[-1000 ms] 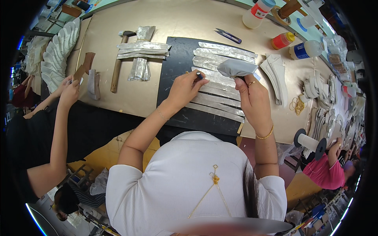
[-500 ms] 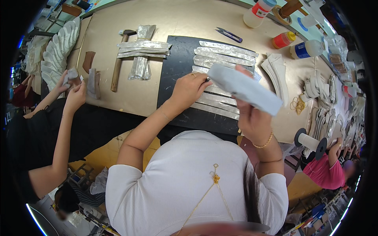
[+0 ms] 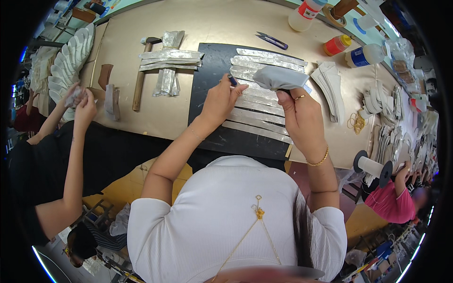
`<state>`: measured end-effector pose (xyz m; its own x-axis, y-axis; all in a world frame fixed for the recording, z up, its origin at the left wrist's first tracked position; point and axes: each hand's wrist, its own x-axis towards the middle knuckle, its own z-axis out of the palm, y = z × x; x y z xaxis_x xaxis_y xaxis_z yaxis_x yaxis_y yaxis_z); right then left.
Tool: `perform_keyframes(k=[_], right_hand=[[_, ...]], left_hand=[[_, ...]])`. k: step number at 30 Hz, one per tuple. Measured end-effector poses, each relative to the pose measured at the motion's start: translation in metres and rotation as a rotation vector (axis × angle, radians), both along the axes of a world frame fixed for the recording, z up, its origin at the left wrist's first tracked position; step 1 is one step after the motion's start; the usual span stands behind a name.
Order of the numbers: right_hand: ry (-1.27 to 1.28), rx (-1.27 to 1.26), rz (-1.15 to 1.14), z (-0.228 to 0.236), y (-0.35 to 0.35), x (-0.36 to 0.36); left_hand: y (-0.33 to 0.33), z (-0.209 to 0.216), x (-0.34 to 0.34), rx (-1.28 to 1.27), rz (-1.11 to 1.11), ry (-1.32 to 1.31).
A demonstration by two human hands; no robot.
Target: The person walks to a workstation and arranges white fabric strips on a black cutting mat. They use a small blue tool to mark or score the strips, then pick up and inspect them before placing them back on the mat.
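Note:
My right hand [image 3: 304, 120] grips a light grey, oblong piece [image 3: 279, 77] between thumb and fingers, raised over the strips. Its material and exact kind do not show. My left hand [image 3: 219, 100] is closed around a short dark blue stick-like tool [image 3: 232, 80], its upper end sticking out by the fingers. Beneath both hands, silvery-white flat strips [image 3: 252, 114] lie in a row, side by side, on a black board [image 3: 207, 63]. The left hand is above the board's middle, just left of the strips; some strips are partly covered by the grey piece and right hand.
Left of the board lie bundled silvery strips [image 3: 177, 61] and a wooden-handled hammer [image 3: 139, 85]. Beyond it are snips [image 3: 272, 40]; bottles [image 3: 365, 56] stand at the far right. Pale curved pieces [image 3: 329, 87] and a thread spool [image 3: 373, 167] lie rightward. A co-worker's hands [image 3: 80, 101] work at left.
The grey piece has turned and swung up and left, with my right hand lower behind it. My left hand has drawn back slightly leftward, away from the grey piece.

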<state>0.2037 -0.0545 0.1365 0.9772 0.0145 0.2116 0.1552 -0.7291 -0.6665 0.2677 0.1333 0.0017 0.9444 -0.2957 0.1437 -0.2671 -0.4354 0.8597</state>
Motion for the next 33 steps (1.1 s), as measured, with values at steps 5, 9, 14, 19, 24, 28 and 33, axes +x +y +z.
perform_keyframes(k=[5, 9, 14, 19, 24, 28, 33], right_hand=[[-0.010, 0.026, 0.000, -0.001, -0.003, -0.002], [0.019, 0.038, 0.007, -0.005, -0.003, -0.002], [0.050, 0.043, 0.019, -0.005, -0.003, -0.004], [0.011, 0.052, 0.017, -0.004, -0.004, -0.004], [0.021, 0.046, 0.034, 0.000, -0.004, -0.005], [-0.091, 0.212, 0.085, 0.016, 0.006, -0.011], [-0.214, 0.032, 0.207, -0.012, 0.008, -0.010]], left_hand=[[0.010, 0.023, -0.010, -0.018, -0.107, 0.158], [0.013, 0.019, -0.014, 0.027, -0.109, 0.189], [0.013, 0.016, -0.011, 0.076, -0.137, 0.164], [0.012, 0.014, -0.011, 0.136, -0.164, 0.116], [0.009, 0.018, -0.016, 0.156, -0.164, 0.057], [0.009, 0.019, -0.021, 0.193, -0.191, -0.174], [0.010, 0.018, -0.022, 0.243, -0.245, -0.259]])
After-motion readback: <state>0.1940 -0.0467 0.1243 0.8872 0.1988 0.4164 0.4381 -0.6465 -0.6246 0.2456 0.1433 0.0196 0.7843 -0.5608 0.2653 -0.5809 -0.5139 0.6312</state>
